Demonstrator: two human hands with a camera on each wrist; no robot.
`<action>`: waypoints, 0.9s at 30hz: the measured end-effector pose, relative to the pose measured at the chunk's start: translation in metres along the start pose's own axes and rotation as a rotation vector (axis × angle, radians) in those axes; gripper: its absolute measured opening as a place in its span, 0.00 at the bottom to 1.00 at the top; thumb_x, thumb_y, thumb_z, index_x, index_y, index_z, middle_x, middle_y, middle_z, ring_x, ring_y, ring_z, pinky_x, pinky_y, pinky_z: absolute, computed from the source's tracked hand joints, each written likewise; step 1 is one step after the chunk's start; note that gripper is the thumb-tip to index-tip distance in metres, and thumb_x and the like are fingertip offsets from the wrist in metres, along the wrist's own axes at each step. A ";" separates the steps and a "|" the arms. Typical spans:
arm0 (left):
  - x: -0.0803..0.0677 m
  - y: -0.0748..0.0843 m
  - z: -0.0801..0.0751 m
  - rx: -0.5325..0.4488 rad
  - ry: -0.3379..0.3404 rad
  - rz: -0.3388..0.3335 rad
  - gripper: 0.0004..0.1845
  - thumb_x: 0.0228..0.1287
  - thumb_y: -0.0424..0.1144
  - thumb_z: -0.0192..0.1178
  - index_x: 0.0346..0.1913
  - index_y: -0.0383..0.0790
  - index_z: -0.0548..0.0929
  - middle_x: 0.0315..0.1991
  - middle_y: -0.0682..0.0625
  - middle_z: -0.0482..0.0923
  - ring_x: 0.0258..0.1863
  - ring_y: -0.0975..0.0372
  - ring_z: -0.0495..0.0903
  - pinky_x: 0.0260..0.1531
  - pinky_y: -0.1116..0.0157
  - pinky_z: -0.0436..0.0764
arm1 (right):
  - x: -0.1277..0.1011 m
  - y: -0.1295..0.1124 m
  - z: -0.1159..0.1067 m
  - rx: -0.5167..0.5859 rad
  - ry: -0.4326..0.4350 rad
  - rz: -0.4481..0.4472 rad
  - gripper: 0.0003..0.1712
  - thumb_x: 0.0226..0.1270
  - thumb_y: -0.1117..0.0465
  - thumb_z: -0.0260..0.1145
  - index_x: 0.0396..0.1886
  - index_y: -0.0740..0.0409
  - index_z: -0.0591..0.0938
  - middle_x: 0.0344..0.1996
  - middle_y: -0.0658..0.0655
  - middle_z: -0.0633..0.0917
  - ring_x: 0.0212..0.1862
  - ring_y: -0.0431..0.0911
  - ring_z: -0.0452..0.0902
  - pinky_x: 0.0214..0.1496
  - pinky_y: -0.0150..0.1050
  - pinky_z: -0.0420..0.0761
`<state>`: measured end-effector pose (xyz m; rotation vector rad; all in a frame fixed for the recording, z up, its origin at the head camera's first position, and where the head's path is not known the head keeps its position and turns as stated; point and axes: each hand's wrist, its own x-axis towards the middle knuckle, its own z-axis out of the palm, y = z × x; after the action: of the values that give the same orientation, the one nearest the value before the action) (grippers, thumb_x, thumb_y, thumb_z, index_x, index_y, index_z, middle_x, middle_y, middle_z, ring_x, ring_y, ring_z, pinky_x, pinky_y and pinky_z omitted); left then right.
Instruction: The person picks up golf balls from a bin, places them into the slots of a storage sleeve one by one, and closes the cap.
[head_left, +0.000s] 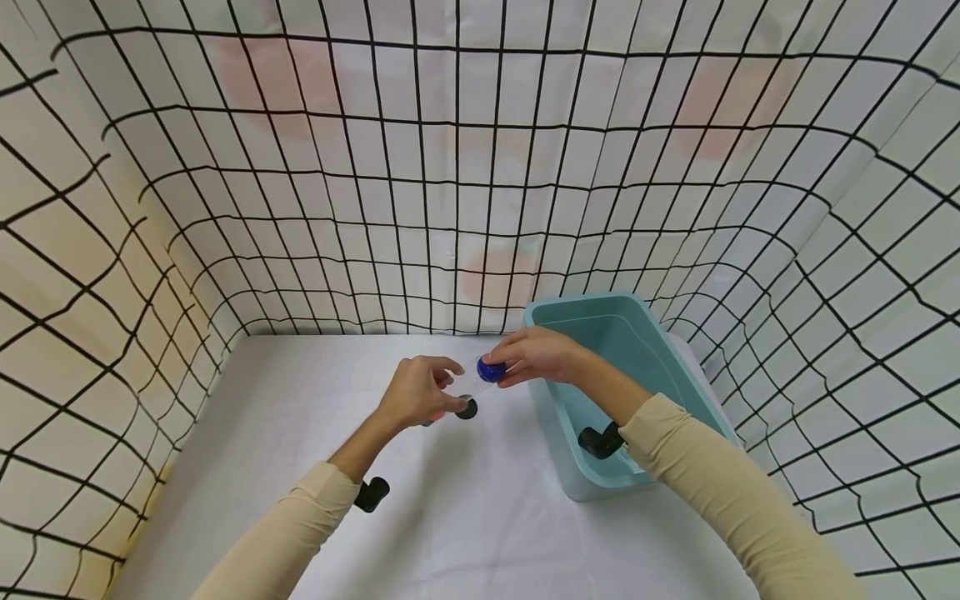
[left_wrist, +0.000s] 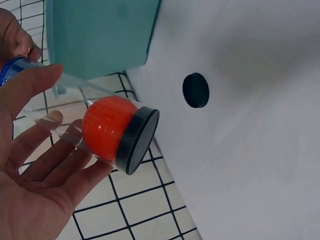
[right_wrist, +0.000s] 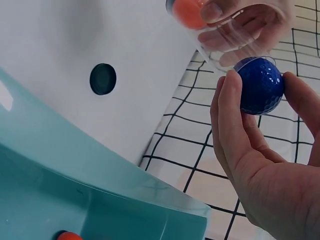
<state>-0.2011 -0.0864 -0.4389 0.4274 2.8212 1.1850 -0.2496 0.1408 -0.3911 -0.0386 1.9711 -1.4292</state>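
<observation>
1. While the left hand (head_left: 422, 392) holds a clear plastic tube (left_wrist: 70, 107) above the white worktop (head_left: 420, 517), its fingers are curled round the tube's lower end.
2. That end is closed by a black cap (left_wrist: 136, 140), and an orange ball (left_wrist: 107, 128) sits inside the tube right against the cap.
3. At the tube's open end the right hand (head_left: 542, 355) pinches a blue ball (right_wrist: 261, 85) between thumb and fingers; the ball is at the mouth of the tube, touching its rim.
4. Both hands meet in the air just left of a teal bin (head_left: 637, 367), which stands on the right part of the worktop.
5. In the right wrist view a small orange thing (right_wrist: 67, 235) shows at the bottom of the bin; it is too cut off to tell what it is.
6. A black disc (left_wrist: 196, 90) lies flat on the worktop under the hands, apart from the bin.
7. Behind and beside the worktop hangs a white cloth (head_left: 450, 167) with a black grid pattern.
8. Both arms wear beige sleeves (head_left: 720, 492).
</observation>
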 end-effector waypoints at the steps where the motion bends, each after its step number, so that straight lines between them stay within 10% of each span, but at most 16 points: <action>1: 0.000 0.000 0.000 0.000 -0.001 -0.002 0.20 0.45 0.41 0.81 0.45 0.46 0.90 0.34 0.49 0.87 0.36 0.60 0.82 0.34 0.64 0.83 | 0.000 0.000 0.000 0.001 -0.004 -0.003 0.22 0.70 0.57 0.69 0.54 0.69 0.81 0.56 0.67 0.82 0.59 0.63 0.82 0.55 0.45 0.86; 12: 0.000 0.001 0.000 -0.018 -0.017 -0.016 0.20 0.46 0.40 0.81 0.45 0.44 0.89 0.36 0.47 0.88 0.35 0.58 0.84 0.35 0.63 0.86 | -0.001 0.000 -0.003 -0.020 -0.006 0.003 0.24 0.71 0.57 0.68 0.59 0.69 0.79 0.53 0.66 0.82 0.47 0.52 0.87 0.58 0.48 0.84; 27: -0.004 -0.008 -0.002 -0.031 -0.031 -0.020 0.22 0.47 0.39 0.80 0.48 0.43 0.89 0.39 0.45 0.89 0.36 0.57 0.86 0.36 0.61 0.87 | -0.009 -0.002 -0.045 0.022 0.054 -0.033 0.26 0.75 0.57 0.63 0.66 0.67 0.75 0.65 0.69 0.76 0.57 0.55 0.83 0.62 0.49 0.81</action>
<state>-0.1998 -0.0942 -0.4434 0.4112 2.7698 1.2063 -0.2674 0.1812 -0.3781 -0.0228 2.0064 -1.4873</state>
